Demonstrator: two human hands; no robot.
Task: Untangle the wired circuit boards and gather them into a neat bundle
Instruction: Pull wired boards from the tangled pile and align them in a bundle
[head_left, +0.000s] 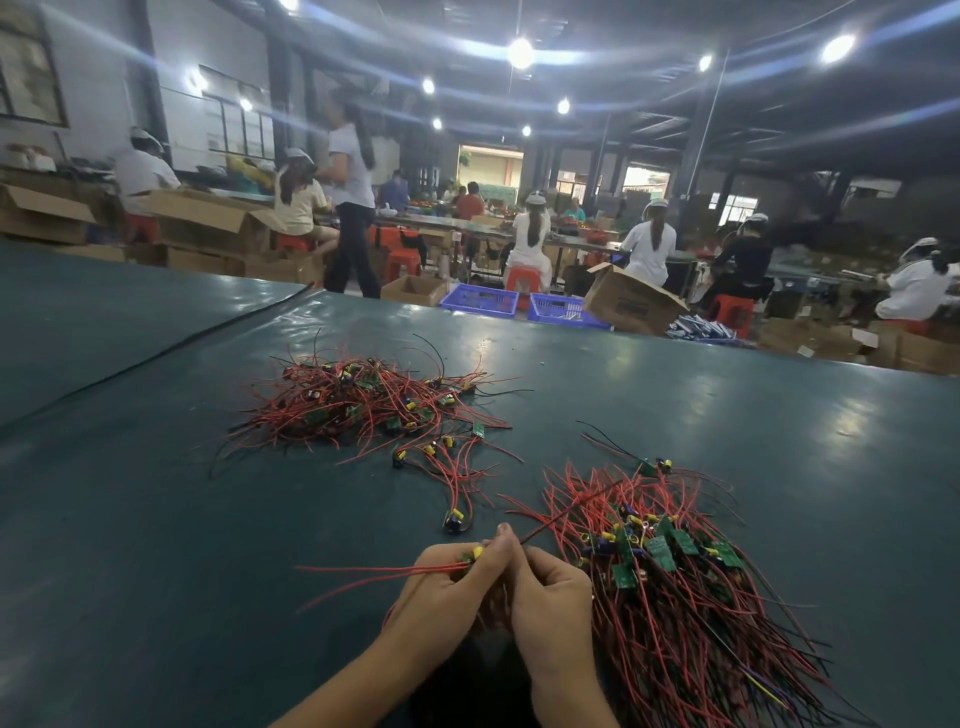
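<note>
As left hand pinches board, right hand grips thin wires (red).

Seen only from forearms to fingertips above the table; left hand and right hand bare; both forearms bare as far as the table's near edge; short trimmed nail on the topmost fingertip; dark patch between the forearms at that edge, cloth or shadow, too dim to tell.
</note>
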